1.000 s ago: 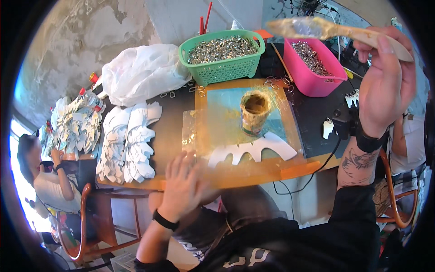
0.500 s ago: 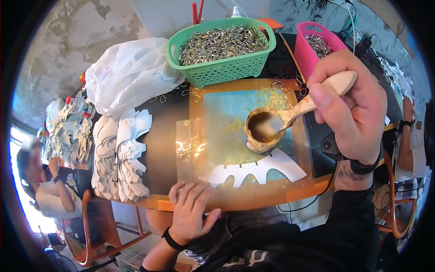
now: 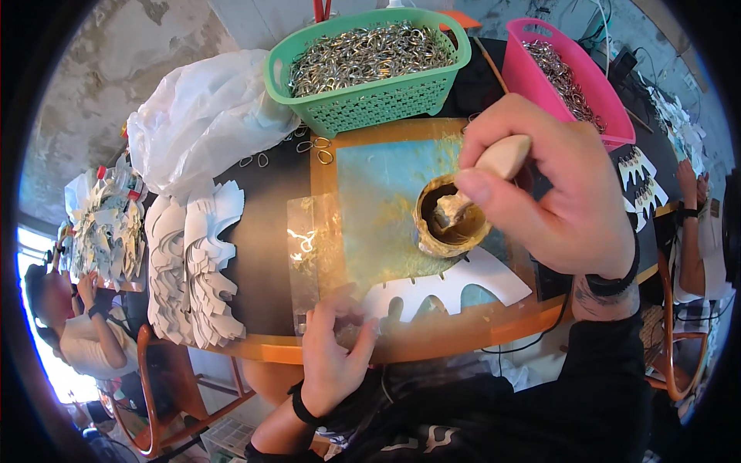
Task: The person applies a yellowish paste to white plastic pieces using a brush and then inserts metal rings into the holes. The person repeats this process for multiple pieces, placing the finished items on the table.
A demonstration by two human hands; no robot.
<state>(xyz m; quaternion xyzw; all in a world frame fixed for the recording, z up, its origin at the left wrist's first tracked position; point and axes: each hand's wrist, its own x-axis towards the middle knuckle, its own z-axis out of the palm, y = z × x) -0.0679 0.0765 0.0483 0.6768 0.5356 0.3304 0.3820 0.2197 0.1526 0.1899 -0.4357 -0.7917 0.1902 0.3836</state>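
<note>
The stick (image 3: pixel 505 154) is pale wood, smooth and matt at the top, caked and lumpy below. The cup (image 3: pixel 434 244) looks rough, crusted in tan paste that hides its own material. The piece (image 3: pixel 482 282) is smooth, matt and white, like card, and the stacks (image 3: pixel 210 255) look alike. The blue sheet (image 3: pixel 378 181) has blotchy yellowish smears, while the clear strip (image 3: pixel 305 228) shines like plastic film. The table (image 3: pixel 266 262) is dark and smooth. The green basket (image 3: pixel 378 102) is perforated plastic; the pink basket (image 3: pixel 529 81), smooth plastic. The rings (image 3: pixel 370 60) are glossy metal, the bag (image 3: pixel 208 116) thin crinkled plastic, the wall (image 3: pixel 147 69) rough and mottled, the sleeve (image 3: pixel 606 370) matt black cloth
</note>
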